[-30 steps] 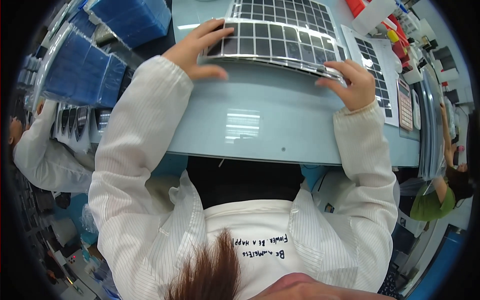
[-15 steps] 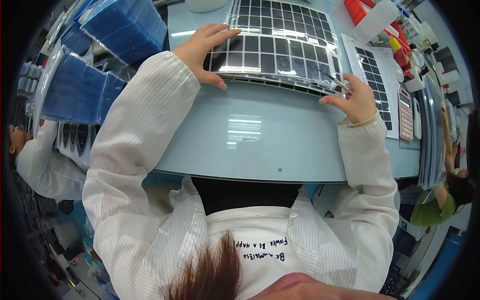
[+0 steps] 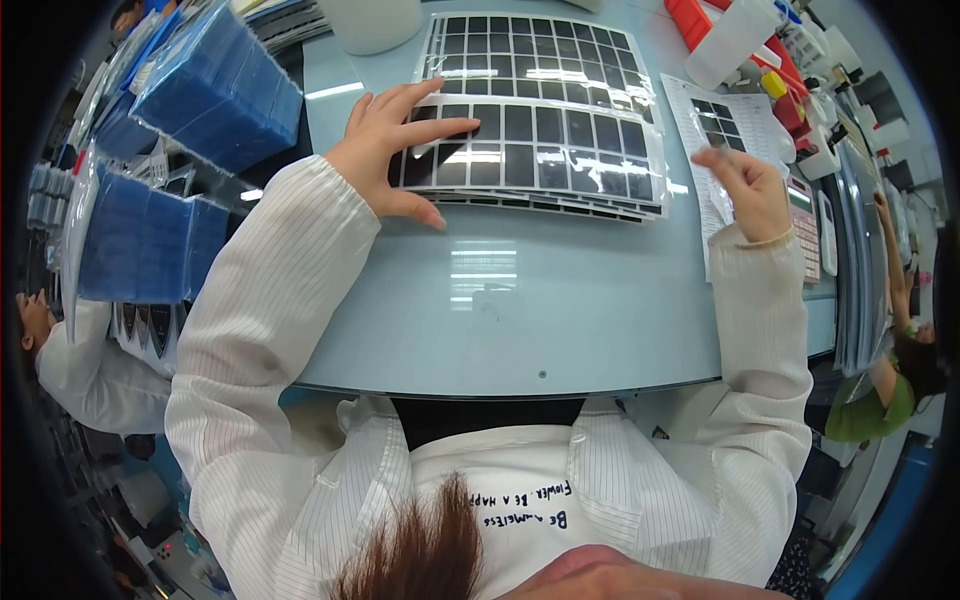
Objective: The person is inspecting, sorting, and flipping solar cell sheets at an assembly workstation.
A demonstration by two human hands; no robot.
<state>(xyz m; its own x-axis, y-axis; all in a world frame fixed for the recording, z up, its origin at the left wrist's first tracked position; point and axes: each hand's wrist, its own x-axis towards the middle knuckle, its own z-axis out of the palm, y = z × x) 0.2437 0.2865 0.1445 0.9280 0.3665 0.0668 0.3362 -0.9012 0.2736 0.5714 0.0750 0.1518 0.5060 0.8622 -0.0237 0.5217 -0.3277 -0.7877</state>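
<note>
My left hand [image 3: 385,145] is open, its fingers spread over the left edge of a stack of clear-glossed sheets [image 3: 600,170] printed with rows of black rectangles. The thumb rests by the stack's near edge. My right hand [image 3: 752,195] is closed in a pinch over a white sheet [image 3: 690,110] to the right of the stack, which also carries black rectangles [image 3: 712,122]. The thin pointed tool, like tweezers, that shows in this hand earlier is now mostly hidden and blurred at the fingertips.
Blue plastic-wrapped stacks [image 3: 215,95] stand at left. A white tub [image 3: 375,20] is at the back. To the right are a white bottle [image 3: 735,45], a red tray [image 3: 690,18], a pink calculator [image 3: 803,250] and upright folders [image 3: 862,270]. Other people sit on both sides.
My right hand has moved right, off the stack's near right corner, to the sheet beside it. My left hand stays on the stack. The whole view has shifted slightly.
</note>
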